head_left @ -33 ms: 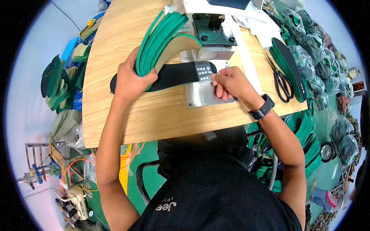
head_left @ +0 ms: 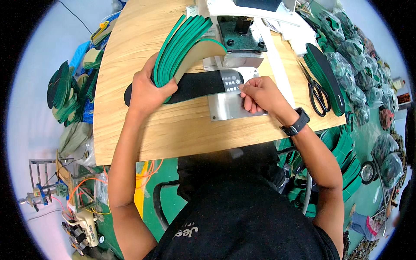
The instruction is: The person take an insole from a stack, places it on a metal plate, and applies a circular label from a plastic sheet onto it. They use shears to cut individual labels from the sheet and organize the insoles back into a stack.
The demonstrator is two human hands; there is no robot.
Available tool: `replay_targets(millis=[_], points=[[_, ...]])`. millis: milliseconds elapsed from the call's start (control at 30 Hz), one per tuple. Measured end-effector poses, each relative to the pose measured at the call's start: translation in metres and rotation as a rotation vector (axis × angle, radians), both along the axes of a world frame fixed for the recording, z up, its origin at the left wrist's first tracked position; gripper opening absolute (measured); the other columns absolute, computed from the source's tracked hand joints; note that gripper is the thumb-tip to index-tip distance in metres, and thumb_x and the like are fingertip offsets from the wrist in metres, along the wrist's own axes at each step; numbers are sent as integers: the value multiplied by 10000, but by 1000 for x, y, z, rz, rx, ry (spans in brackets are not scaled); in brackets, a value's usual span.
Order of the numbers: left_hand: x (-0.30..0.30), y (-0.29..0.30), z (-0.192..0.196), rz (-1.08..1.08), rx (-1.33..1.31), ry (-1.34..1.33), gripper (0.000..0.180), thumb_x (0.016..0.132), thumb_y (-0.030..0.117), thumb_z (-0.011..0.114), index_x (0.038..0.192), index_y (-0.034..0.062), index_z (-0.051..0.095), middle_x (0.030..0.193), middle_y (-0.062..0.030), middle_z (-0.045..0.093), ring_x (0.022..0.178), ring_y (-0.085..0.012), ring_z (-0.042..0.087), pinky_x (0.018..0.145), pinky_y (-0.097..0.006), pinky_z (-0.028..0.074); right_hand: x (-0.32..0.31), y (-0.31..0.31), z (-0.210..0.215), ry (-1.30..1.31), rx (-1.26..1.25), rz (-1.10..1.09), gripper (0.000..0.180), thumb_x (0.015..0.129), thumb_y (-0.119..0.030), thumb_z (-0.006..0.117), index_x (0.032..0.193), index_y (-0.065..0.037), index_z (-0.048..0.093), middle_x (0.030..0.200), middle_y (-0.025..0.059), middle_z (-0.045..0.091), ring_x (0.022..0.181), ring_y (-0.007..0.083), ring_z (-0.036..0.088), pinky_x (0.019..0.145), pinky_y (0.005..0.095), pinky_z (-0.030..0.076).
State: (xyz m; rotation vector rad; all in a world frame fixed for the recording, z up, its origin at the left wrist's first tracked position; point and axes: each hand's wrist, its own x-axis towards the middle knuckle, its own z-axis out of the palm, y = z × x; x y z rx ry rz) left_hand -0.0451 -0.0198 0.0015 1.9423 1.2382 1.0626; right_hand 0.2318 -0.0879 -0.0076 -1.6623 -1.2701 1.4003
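My left hand (head_left: 149,89) is closed around a bent, fanned stack of green insoles (head_left: 180,47), the nearest one showing a beige face. Below it a single black insole (head_left: 197,84) lies flat, partly on the wood and partly on a metal plate (head_left: 229,108). A clear film (head_left: 232,82) with white printed marks covers that insole's right end. At the film's right edge, the thumb and forefinger of my right hand (head_left: 258,93) are pinched together, the other fingers curled above the plate. The fingertips hide the film's corner.
A press head (head_left: 242,34) stands just beyond the plate. Black-handled scissors (head_left: 318,95) and another insole stack (head_left: 325,78) lie to the right on the wooden table (head_left: 182,138). More insoles (head_left: 67,89) are piled at left; bagged goods (head_left: 349,47) cover the right-hand floor.
The film over the insole's end looks slightly shifted and blurred, and my right hand has moved a touch to the right. My left hand and its stack look the same.
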Motion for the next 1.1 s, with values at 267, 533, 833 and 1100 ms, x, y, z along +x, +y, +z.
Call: replay_targets(millis=[267, 533, 833, 1100], points=[[-18, -19, 11, -132, 98, 507, 800, 671, 403, 731, 1310, 8, 456, 1141, -220, 593, 1036, -324, 579, 914, -372, 428, 75, -40, 17, -563, 207, -81, 306, 897, -303, 602, 753, -33, 599, 482, -10, 487, 381, 49, 419, 368, 202, 304], [-42, 22, 29, -380, -297, 686, 729, 730, 432, 731, 1280, 11, 506, 1136, -140, 589, 1020, -208, 548, 875, -303, 433, 272, -17, 75, -778, 429, -238, 467, 871, -437, 592, 1030, 1, 623, 874, 68, 612, 824, 148, 556, 751, 281, 442], [-26, -11, 36, -207, -445, 517, 650, 613, 472, 804, 960, -4, 531, 838, -87, 544, 781, -182, 510, 719, -294, 421, 301, -7, 45, -715, -104, -47, 824, 667, -530, 754, 1179, 79, 539, 1043, 165, 632, 943, 252, 616, 828, 355, 480], [-45, -33, 62, -171, 61, 795, 723, 604, 248, 773, 1209, -39, 501, 1073, -226, 595, 1000, -371, 567, 875, -384, 445, 277, -15, 58, -795, 182, -157, 701, 683, -409, 786, 1036, 126, 503, 933, 204, 635, 775, 232, 646, 636, 318, 524]])
